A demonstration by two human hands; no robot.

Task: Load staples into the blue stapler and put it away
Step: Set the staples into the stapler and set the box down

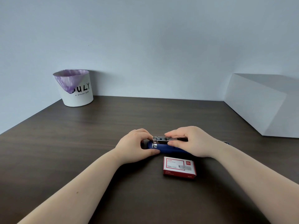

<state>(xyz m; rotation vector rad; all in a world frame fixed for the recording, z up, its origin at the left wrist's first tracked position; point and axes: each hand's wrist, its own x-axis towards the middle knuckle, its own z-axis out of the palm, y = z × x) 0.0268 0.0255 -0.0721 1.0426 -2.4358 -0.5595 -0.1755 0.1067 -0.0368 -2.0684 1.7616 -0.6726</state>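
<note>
The blue stapler lies on the dark wooden table, its metal staple channel exposed on top. My left hand grips the stapler's left end, thumb against its near side. My right hand covers the right part, with fingers pinched on the metal channel; whether staples are between the fingertips is hidden. A red and white staple box lies closed on the table just in front of the stapler.
A white bin with a purple liner stands at the table's back left against the wall. A large white box sits at the right. A small dark item peeks out behind my right wrist.
</note>
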